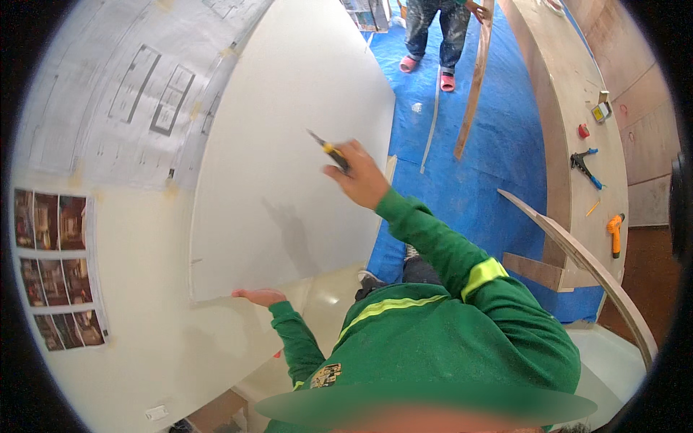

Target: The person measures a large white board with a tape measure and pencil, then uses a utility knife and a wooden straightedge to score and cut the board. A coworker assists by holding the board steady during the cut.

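A: What does the white panel (pixel 274 108) look like, and where does it lie?

B: Broad, flat and smooth, with a faint hand shadow on its face; it lies before the person, right of the wall drawings (pixel 155 90).

A: And the fingers?

B: The right-hand fingers (pixel 354 153) are closed round a black-and-yellow cutter (pixel 336 156), its thin blade pointing up and left over the panel. The left-hand fingers (pixel 242 293) extend along the panel's lower edge, touching it; whether they pinch it cannot be told.

A: The counts?

B: One panel, one cutter. On the wooden surface (pixel 567 72) at right: one tape measure (pixel 601 111), one black-and-blue hand tool (pixel 586 169), one orange tool (pixel 614 234). Beyond, on the blue sheet (pixel 505 148), one co-worker (pixel 438 29) wears two pink shoes (pixel 447 82).
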Action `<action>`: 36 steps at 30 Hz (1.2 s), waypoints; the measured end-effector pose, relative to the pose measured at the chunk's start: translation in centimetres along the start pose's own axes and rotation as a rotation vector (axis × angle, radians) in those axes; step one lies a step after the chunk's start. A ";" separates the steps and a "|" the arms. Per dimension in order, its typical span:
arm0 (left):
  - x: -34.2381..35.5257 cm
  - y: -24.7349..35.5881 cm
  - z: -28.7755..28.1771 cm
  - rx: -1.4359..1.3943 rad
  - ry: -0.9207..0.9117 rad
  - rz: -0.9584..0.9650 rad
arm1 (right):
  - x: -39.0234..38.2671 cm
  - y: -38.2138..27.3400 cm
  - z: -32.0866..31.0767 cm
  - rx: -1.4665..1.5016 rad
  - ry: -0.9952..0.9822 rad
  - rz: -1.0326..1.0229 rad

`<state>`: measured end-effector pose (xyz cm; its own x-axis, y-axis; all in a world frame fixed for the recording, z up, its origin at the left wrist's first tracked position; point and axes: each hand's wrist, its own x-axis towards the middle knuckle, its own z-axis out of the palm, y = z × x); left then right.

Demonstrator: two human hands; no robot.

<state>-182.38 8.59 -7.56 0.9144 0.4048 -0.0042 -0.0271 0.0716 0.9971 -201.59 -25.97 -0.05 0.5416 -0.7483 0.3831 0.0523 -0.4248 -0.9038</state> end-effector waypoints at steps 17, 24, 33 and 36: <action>-2.4 -11.2 -9.8 0.288 -1.252 -0.692 | 0.1 -15.1 2.2 -0.269 0.091 0.156; -9.7 -30.8 -6.7 0.646 -1.017 -1.692 | -2.4 -16.5 -7.0 -0.532 0.068 0.119; -26.4 -33.5 -11.0 0.102 -1.299 -1.533 | -6.5 -14.8 -20.5 -0.477 0.011 0.191; -32.6 -31.1 -11.6 0.271 -1.118 -1.640 | -5.9 -14.1 -26.5 -0.393 0.010 0.172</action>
<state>-216.05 3.71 -39.29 -0.1949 -0.5387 -0.8196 0.8927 -0.4436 0.0793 -227.74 -29.04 15.44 0.5067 -0.8290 0.2368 -0.3624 -0.4541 -0.8139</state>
